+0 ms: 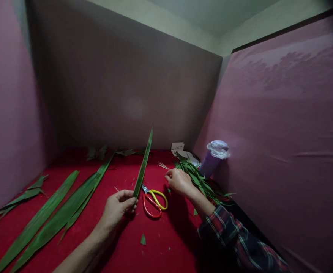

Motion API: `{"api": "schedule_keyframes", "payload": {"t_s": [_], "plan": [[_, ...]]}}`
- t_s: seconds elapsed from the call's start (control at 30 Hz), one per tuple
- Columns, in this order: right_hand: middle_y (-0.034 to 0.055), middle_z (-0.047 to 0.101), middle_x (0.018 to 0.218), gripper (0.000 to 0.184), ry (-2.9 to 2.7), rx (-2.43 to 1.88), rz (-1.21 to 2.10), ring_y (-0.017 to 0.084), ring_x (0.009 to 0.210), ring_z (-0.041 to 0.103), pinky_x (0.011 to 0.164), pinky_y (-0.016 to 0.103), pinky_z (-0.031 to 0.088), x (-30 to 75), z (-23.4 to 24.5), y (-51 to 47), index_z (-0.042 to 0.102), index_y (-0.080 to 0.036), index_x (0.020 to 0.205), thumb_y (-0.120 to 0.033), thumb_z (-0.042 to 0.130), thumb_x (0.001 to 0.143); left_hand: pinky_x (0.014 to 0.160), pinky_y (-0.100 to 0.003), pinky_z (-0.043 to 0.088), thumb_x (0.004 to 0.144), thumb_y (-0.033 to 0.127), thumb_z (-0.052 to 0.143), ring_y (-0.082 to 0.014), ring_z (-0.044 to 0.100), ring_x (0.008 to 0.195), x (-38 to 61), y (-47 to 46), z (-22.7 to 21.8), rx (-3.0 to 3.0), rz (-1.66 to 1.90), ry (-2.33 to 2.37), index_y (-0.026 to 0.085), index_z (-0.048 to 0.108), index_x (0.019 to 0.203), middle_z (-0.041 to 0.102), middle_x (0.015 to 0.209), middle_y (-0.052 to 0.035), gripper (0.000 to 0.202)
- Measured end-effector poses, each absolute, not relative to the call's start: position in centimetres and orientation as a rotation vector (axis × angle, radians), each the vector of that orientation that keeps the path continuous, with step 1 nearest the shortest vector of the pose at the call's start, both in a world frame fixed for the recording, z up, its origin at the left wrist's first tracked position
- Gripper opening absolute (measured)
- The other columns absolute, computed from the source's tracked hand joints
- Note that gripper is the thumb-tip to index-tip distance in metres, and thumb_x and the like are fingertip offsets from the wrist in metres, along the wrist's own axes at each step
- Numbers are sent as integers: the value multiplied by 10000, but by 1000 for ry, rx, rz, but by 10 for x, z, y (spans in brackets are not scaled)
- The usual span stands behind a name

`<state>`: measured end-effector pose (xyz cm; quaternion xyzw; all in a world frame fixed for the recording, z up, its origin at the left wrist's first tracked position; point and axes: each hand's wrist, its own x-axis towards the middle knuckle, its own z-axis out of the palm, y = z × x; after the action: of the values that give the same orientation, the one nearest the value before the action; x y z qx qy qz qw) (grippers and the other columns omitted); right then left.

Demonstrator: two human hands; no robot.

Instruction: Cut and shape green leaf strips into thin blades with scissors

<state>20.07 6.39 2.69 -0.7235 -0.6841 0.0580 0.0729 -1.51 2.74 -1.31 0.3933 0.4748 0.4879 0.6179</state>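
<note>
**Strip upright in left hand, scissors between the hands**

Gripped the strip point(143, 165) at its lower end in the left hand point(117, 207), thumb and fingers clenched on it. Held it nearly upright above the red cloth point(166, 246), long axis rising away from the fingers, tip tilted slightly right toward the back wall. Held the right hand point(179, 181) apart to the right, fingers curled beside the leaf pile point(200, 184). Could not tell whether it pinched the pale slivers point(163, 165) at its fingertips. Had scissors point(154, 201) lying between the hands, blades pointing at the strip's base, just beside the left fingers. Had long leaves point(55, 216) spread flat farther left.
</note>
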Motion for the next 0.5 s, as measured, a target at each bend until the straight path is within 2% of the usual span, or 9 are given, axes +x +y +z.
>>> {"api": "schedule_keyframes", "payload": {"t_s": [0.27, 0.5], "plan": [[69, 556, 1135, 263, -2032, -2244, 32, 191, 947, 579, 789, 379, 491, 200, 12, 99, 534, -175, 1126, -287, 522, 889, 489, -215, 452, 495, 197, 728, -103, 564, 484, -28, 40, -12, 720, 1582, 1173, 137, 565, 743, 616, 574, 25, 303], [71, 553, 1139, 267, -2043, -2259, -145, 192, 947, 577, 792, 386, 490, 209, -3, 120, 531, -171, 1131, -288, 518, 891, 505, -214, 470, 504, 156, 705, -89, 558, 479, -30, 42, -9, 655, 1637, 1176, 144, 537, 741, 595, 572, 40, 291]]}}
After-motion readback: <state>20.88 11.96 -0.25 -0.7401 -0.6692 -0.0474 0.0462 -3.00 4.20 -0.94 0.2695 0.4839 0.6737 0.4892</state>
